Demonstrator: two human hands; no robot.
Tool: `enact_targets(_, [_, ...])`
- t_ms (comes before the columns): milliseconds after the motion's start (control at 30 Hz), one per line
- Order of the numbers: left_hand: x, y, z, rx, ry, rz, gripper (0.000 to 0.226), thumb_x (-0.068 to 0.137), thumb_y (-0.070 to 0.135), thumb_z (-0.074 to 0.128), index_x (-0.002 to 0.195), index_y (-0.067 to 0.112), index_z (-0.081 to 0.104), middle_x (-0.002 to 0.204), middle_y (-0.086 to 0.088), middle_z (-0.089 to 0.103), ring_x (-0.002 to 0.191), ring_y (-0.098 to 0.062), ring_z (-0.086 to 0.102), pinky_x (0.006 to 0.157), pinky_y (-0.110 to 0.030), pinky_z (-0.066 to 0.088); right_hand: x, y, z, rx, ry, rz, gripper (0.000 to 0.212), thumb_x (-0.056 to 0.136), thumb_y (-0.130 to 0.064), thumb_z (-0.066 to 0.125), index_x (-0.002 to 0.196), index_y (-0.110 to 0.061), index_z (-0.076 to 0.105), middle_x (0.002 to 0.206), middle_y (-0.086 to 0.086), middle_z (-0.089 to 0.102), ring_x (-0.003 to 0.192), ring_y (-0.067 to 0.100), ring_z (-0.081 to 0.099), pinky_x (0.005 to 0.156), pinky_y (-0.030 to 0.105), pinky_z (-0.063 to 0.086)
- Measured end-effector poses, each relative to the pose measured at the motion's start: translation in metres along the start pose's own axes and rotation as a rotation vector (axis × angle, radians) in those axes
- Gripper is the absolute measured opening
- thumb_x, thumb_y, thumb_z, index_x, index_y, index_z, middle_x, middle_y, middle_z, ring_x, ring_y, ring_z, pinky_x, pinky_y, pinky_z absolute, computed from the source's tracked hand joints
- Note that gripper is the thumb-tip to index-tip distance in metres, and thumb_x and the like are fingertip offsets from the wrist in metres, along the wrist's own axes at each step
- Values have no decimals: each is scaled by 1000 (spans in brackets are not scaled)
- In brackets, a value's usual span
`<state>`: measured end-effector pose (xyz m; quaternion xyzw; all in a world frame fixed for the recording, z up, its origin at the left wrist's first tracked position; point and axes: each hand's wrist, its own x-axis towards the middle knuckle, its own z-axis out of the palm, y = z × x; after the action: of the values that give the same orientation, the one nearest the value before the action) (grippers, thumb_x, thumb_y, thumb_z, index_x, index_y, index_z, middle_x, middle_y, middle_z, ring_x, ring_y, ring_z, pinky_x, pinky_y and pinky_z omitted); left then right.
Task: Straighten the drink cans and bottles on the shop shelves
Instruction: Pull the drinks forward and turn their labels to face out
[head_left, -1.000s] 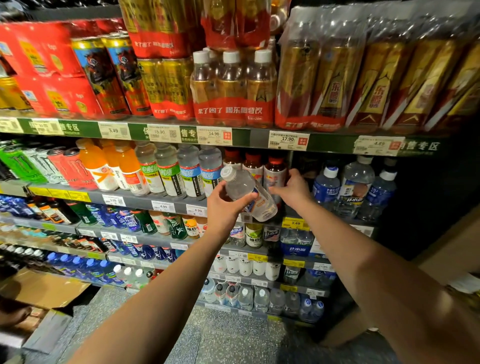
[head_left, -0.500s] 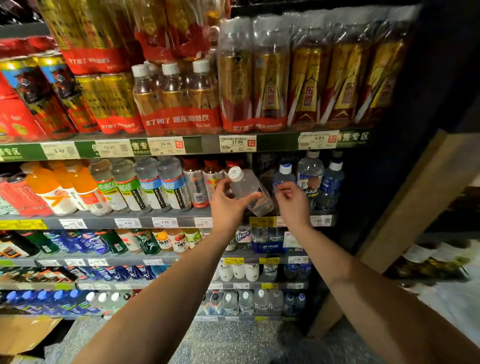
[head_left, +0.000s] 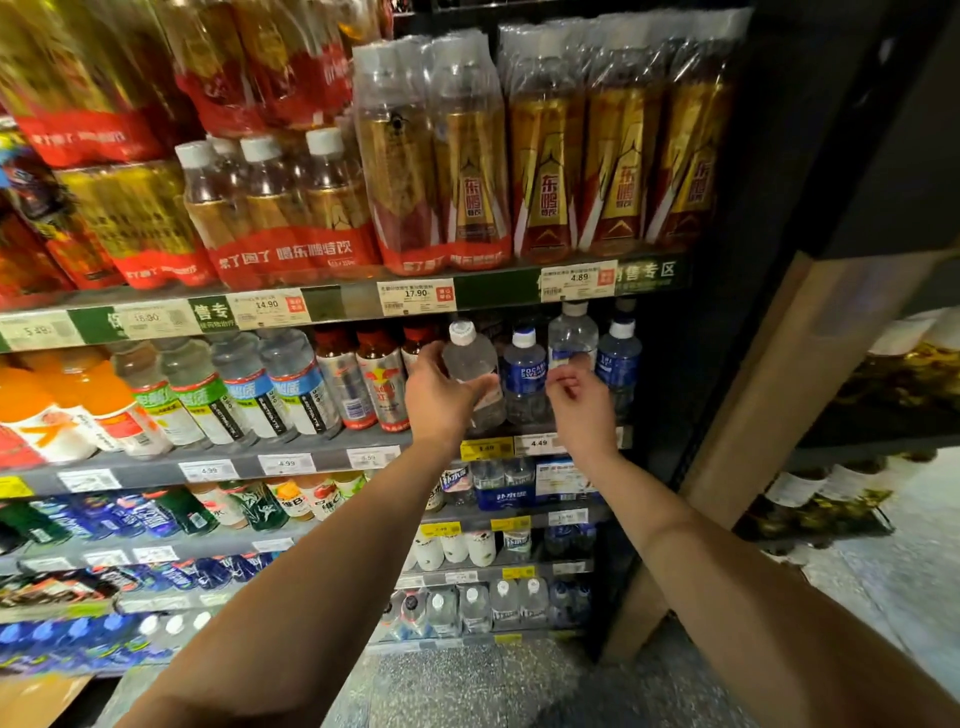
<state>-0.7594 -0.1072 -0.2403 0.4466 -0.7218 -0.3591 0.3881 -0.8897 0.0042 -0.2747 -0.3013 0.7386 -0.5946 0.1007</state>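
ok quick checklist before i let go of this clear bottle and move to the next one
1. Grip: left hand is wrapped round the clear bottle: ok.
2. Bottle upright: it stands nearly straight, white cap on top: ok.
3. Bottom resting on the shelf: the hand hides its base: cannot tell.
4. Label facing out: mostly covered by the fingers: cannot tell.
5. Right hand free: fingers loosely curled, holding nothing, in front of the blue bottle: ok.
6. Neighbours standing: the blue bottle and the red-capped bottles on either side are upright: ok.
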Motion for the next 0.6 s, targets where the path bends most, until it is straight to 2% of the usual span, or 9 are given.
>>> enact_targets(67, [2,1,2,19,-11,30,76,65,39,90,129,15,57,117,1,69,103,-15,65,83,-22,49,2,1,-1,-15,8,-22,11,92,-10,58,88,-19,63,79,-9,64,76,8,62,69,25,49])
enact_targets(133, [6,3,3,55,-39,68,71,65,37,90,126,15,59,117,0,67,104,-14,63,86,-24,49,3,1,-1,-12,42,-33,6,92,-13,60,91,-18,63,79,-9,65,74,6,62,68,27,51])
enact_targets(233, [12,5,6,161,-53,118,64,68,39,87,121,16,61,121,-4,53,105,-18,54,89,-27,43,3,-2,-3,-28,145,-70,6,91,-18,63,92,-21,59,78,-12,62,70,2,60,64,26,51])
enact_targets(333, [16,3,9,238,-65,133,58,74,42,82,120,14,61,116,-8,55,104,-25,56,83,-30,44,5,-9,-6,-67,222,-133,21,87,-19,68,103,-20,54,102,-8,54,81,4,59,73,24,53])
enact_targets(433, [15,-1,10,255,-46,139,60,76,46,80,124,15,59,114,-5,56,103,-24,57,80,-29,43,9,-15,-10,-123,236,-158,42,84,-23,72,118,-18,49,127,-3,44,100,14,60,78,22,48])
enact_targets(533, [13,-6,10,209,-44,143,63,79,45,78,130,15,57,115,-4,59,105,-22,58,85,-31,48,14,-15,-14,-174,201,-166,58,83,-26,73,133,-15,45,139,1,40,112,18,56,80,23,45])
enact_targets(600, [11,-9,9,139,-51,128,59,82,37,78,131,13,57,115,-6,64,105,-22,61,89,-40,52,18,-13,-17,-220,166,-147,67,84,-27,74,141,-12,41,146,4,38,121,22,53,86,24,43])
